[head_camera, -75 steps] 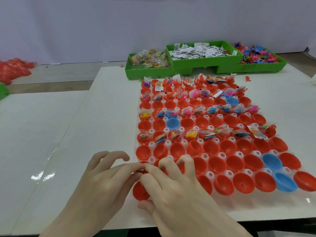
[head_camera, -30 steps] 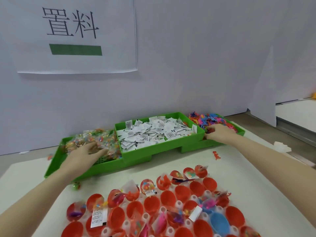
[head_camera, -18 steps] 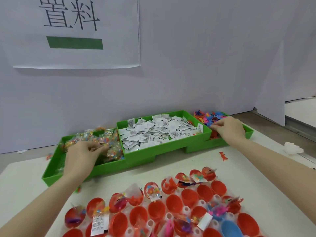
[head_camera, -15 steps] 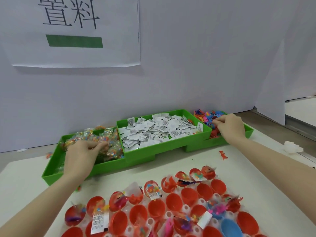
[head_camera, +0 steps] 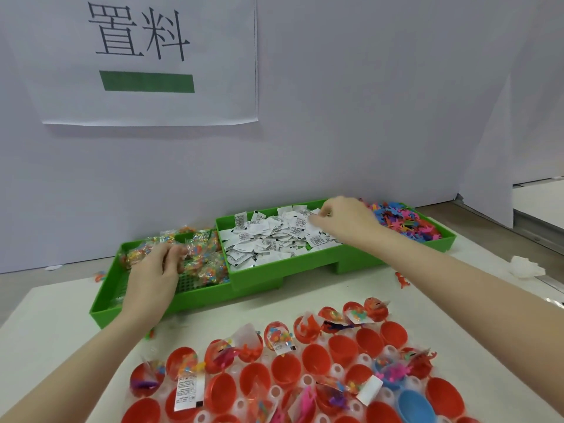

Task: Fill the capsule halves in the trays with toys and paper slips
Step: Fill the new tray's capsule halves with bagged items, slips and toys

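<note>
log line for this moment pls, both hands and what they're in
left hand: grips toy packets in left bin | right hand: picking at paper slips in middle bin | capsule tray: partly filled

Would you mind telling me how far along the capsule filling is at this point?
Partly done. Several red capsule halves nearest the bins already hold toys and slips. In hand: the left hand grips bagged toys in the left green bin, and the right hand reaches into the paper slips. Left: empty halves, including a blue one.

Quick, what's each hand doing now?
Left hand: grips clear toy packets.
Right hand: fingers curled over white paper slips; grip cannot be told.
</note>
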Available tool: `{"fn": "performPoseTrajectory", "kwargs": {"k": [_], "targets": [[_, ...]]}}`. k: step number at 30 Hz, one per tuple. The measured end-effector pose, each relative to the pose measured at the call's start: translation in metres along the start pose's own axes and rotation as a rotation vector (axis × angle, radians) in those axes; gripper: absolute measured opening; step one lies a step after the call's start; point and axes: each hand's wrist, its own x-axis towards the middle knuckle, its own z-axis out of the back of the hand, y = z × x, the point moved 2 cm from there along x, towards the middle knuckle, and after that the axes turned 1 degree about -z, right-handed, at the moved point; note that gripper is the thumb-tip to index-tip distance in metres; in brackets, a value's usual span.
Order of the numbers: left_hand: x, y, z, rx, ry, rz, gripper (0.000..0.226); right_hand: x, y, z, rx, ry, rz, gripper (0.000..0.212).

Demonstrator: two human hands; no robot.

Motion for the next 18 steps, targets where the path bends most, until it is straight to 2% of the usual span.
{"fn": "performPoseTrajectory", "kwargs": {"k": [2, 4, 9, 13, 15, 18], "targets": [[-0.001, -0.001, -0.001, 0.036, -0.002, -0.014, 0.023, 0.001, 0.009, -0.009, -0.194, 0.139, -0.013, 0.046], [-0.003, -0.002, -0.002, 0.091, 0.009, -0.035, 0.024, 0.001, 0.009, -0.015, -0.189, 0.197, -0.095, 0.055], [-0.002, -0.001, -0.002, 0.106, 0.017, -0.048, 0.021, 0.002, 0.0, -0.016, 0.053, 0.061, -0.181, 0.027], [-0.001, 0.0, -0.004, 0.063, 0.024, -0.048, 0.014, 0.003, -0.006, -0.011, 0.212, 0.045, -0.206, 0.027], [0.001, 0.001, -0.004, -0.002, 0.015, -0.018, 0.018, 0.002, -0.008, -0.007, 0.3, -0.027, -0.192, 0.024], [0.002, 0.0, 0.002, -0.191, -0.083, 0.077, 0.022, -0.005, 0.0, 0.003, 0.489, -0.158, -0.17, 0.018]]}}
